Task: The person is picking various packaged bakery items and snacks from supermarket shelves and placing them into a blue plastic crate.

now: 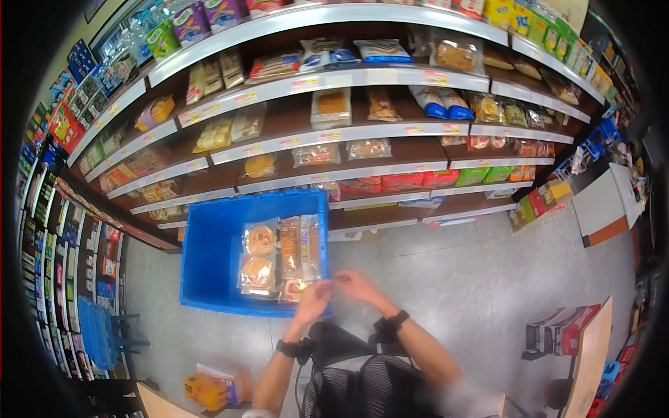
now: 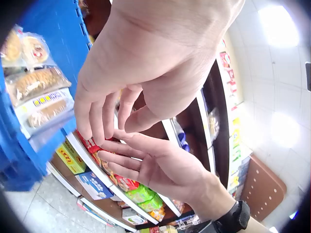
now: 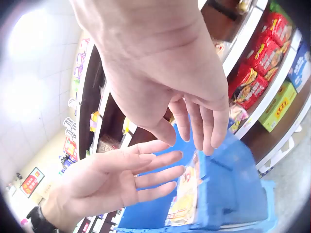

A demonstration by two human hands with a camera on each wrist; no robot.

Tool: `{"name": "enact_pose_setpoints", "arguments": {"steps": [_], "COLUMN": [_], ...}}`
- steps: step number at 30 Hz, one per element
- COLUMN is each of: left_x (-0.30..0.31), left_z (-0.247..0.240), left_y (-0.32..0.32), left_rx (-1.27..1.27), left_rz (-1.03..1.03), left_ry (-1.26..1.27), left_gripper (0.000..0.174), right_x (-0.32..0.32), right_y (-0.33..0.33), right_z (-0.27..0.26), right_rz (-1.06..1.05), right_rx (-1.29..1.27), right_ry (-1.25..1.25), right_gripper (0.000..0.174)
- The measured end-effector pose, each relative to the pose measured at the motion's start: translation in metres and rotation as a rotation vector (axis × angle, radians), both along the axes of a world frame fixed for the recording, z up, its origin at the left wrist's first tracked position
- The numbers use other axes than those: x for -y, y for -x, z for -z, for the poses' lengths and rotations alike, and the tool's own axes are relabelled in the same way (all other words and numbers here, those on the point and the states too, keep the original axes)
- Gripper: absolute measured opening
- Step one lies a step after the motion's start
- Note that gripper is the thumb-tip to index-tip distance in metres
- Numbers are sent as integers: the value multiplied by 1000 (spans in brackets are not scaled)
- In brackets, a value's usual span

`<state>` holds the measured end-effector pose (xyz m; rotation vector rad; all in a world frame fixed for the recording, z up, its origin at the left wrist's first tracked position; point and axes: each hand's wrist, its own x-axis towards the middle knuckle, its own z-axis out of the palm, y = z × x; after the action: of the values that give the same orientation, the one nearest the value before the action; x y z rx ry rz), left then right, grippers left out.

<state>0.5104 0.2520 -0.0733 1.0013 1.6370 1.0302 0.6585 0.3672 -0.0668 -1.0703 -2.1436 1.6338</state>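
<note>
Store aisle, seen from above by a person looking down at their 2 hands. At the far left, a yellow packet [image 1: 208,390] lies on the grey floor [image 1: 460,279]. Next comes a blue crate [image 1: 209,258] standing on the floor against the shelves [image 1: 362,132]; its left half shows bare blue, and its right half holds clear packets of baked goods [image 1: 279,254], 2 round buns beside longer packs whose long sides run away from the person. Just right of these, over the crate's near right corner, the left hand [image 1: 313,298] hovers with its grip wide, fingers straight and loosely spread, holding nothing. The right hand [image 1: 357,284] is close beside it, fingertips nearly meeting, grip equally wide and bare. The packets lie ahead and slightly left of both hands, so the left hand is the nearer one. Whether it touches the nearest packet cannot be told. Further right, a red and white carton [image 1: 557,331] sits on the floor.
</note>
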Motion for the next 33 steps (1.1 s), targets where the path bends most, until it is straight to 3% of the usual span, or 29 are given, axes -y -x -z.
{"name": "enact_pose_setpoints", "arguments": {"steps": [3, 6, 11, 16, 23, 27, 30, 33], "left_x": [-21, -62, -115, -165, -277, -360, -418, -459], "left_z": [-17, -20, -52, -70, -53, -67, -79, -125], "left_y": [-71, -120, -170, -193, -208, -215, -221, -215], "left_rx": [-22, 79, 53, 90, 66, 145, 253, 226], "left_rz": [86, 203, 305, 338, 400, 350, 211, 133], "left_ry": [8, -101, -92, -61, -110, -196, -326, -280], "left_gripper": [29, 30, 30, 33, 27, 22, 36, 41], "right_x": [-15, -47, -77, -113, -202, -289, -352, -402], "right_y": [-78, -136, -191, -220, -258, -269, -263, -252], "right_z": [18, -4, -26, -31, -29, -71, -94, -125], "right_rz": [118, 210, 346, 489, 527, 577, 594, 618], "right_rx": [11, 59, 15, -124, -78, -20, -110, -213], "right_ry": [26, -58, -52, 7, -14, -72, -107, -121], "right_gripper": [33, 31, 28, 27, 28, 29, 29, 31]}}
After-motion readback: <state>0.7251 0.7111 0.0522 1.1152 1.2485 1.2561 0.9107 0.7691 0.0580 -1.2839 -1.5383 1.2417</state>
